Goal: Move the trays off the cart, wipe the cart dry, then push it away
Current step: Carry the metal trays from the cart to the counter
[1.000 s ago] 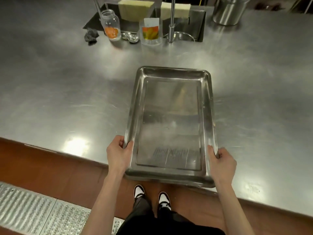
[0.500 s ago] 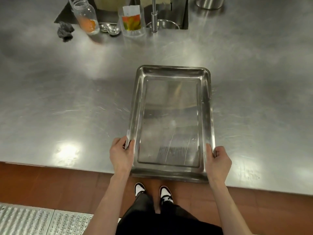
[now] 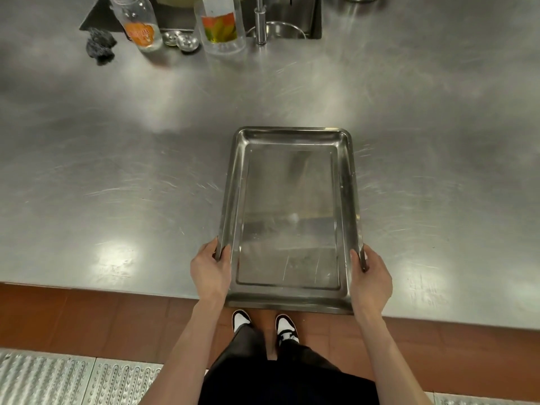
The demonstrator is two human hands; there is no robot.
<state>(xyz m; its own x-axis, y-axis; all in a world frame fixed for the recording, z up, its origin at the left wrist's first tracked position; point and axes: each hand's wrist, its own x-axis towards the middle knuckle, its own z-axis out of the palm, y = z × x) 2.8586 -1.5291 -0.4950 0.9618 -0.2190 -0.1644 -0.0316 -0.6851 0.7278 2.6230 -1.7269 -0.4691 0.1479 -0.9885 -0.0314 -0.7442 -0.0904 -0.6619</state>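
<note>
Nearest the camera lay a floor of reddish-brown tiles (image 3: 87,317) with a strip of studded metal grating (image 3: 58,378) set into it, and the person's black-and-white shoes (image 3: 264,324) stood on the tiles. Above them a shallow rectangular tray (image 3: 292,306) of scratched, dully reflective steel, with rounded corners and a raised rim, lay flat on the brushed-steel desk (image 3: 117,171), its near end jutting slightly past the desk's edge. The left hand (image 3: 210,273) gripped the tray's left rim near the near corner, thumb over the top and fingers curled beneath. The right hand (image 3: 371,282) gripped the right rim the same way. Both hands were clamped on the tray, well apart from each other.

Farther off, by a sunken sink (image 3: 304,21), stood a clear glass bottle (image 3: 137,24) with an orange label, a transparent container (image 3: 223,27) bearing a red and yellow label, two small round metal caps (image 3: 181,40), a faucet post (image 3: 261,21), and a crumpled dark scouring pad (image 3: 100,46).
</note>
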